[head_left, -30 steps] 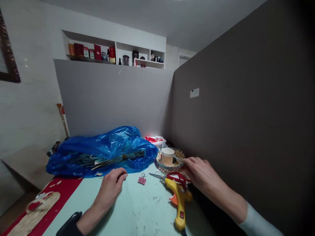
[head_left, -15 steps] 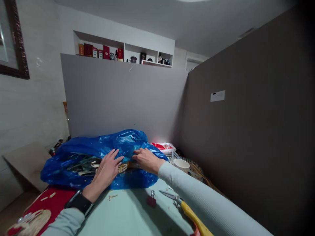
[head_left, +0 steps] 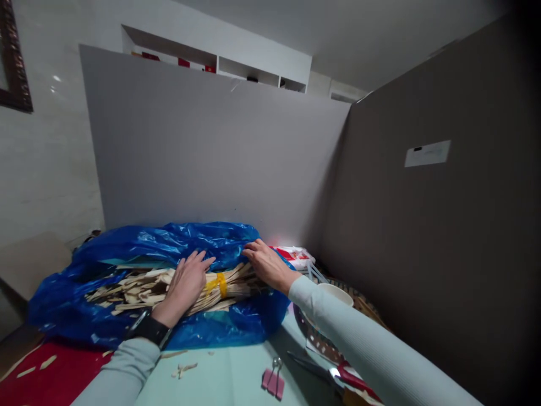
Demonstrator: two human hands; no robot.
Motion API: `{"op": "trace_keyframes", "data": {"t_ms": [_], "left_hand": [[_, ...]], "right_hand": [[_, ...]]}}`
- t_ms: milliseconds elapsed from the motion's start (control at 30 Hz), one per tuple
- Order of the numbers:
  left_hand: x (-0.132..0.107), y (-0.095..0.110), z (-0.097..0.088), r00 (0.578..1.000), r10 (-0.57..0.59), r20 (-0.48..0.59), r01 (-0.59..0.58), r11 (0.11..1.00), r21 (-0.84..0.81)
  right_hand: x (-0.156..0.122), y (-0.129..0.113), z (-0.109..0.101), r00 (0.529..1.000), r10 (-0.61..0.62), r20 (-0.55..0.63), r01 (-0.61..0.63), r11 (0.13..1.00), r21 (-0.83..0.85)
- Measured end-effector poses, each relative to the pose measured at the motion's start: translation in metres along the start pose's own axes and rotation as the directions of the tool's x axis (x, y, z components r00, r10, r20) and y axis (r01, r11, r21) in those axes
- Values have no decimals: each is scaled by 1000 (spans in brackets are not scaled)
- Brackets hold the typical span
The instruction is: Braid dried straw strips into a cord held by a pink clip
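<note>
A large blue plastic bag point(head_left: 147, 239) lies opened out on the table. Inside it rests a bundle of pale dried straw-like strips point(head_left: 139, 290), bound with a yellow tie point(head_left: 220, 285). My left hand point(head_left: 186, 285) lies across the bundle, fingers spread toward the bag's far side. At the right end of the bundle, my right hand point(head_left: 270, 265) has its fingers curled and pinched on the bag's plastic. The right palm hides that end of the strips.
A pink binder clip point(head_left: 274, 384) and a dark-bladed cutting tool point(head_left: 313, 366) lie in front of the bag. A white bowl point(head_left: 337, 294) is beyond my right forearm. Red cloth point(head_left: 54, 372) covers the left side. Grey panels point(head_left: 211, 146) stand behind and to the right.
The bag's opening is wider, and the pale strips and yellow tie now show much more plainly. My right hand has shifted slightly right. The view has tilted down.
</note>
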State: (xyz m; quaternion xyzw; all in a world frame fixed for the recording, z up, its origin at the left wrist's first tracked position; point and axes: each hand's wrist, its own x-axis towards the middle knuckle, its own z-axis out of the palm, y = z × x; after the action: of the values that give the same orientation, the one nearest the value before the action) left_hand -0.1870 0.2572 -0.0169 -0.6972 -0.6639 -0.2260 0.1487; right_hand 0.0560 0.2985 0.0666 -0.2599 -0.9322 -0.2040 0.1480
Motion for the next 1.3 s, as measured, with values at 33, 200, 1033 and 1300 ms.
{"op": "trace_keyframes", "data": {"t_ms": [33, 200, 1033, 1300], "left_hand": [[1, -2, 2, 1000, -2, 11, 2, 1000, -5], [5, -2, -3, 999, 3, 49, -2, 1000, -20], [-8, 64, -40, 966, 94, 242, -85, 995, -48], [5, -7, -121, 904, -138, 405, 89, 987, 137]], "right_hand": [[-3, -3, -3, 1000, -23, -19, 23, 1000, 7], [-10, -27, -7, 982, -186, 1, 186, 982, -3], [-31, -23, -4, 999, -19, 46, 20, 1000, -14], [4, -45, -6, 1000, -15, 1, 15, 997, 74]]}}
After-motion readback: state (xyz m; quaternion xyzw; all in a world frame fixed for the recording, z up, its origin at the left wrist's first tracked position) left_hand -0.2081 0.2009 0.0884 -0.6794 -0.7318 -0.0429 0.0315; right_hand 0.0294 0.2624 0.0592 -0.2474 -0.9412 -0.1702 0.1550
